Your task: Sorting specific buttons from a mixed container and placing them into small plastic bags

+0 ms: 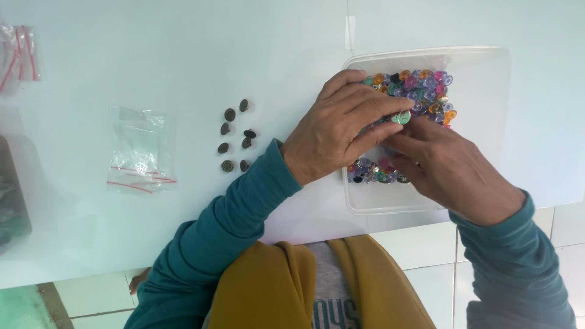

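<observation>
Head view shows a big white table [152,55], with a person in teal sleeves leaning over it from the near side.

On the right sits a clear plastic tray [487,122]. Inside it is a heap of little buttons [423,88] in many colours: purple, orange, green and pink. Most lie at the far left of the tray, and a few more lie near the person.

The left hand [338,125] rests over the tray's left edge. Its fingers [372,106] are bent and close together, and the tips touch a green button [401,117]. I cannot tell if it really holds the button or just presses on it. The right hand [454,170] lies beside it in the tray, fingers curled down into the heap. What it has, if anything, is hidden.

To the left lies a small clear bag [141,152] with red lines, flat on the table. Between the bag and the left hand sits a little group of dark round buttons [236,137], well apart from the tray.

What could go wrong? The buttons are tiny and smooth, so one might slip from the fingertips and roll away. The left wrist leans on the light tray's rim, so a push might tip it and spill the heap. A sleeve might also sweep the dark buttons off their spot.
</observation>
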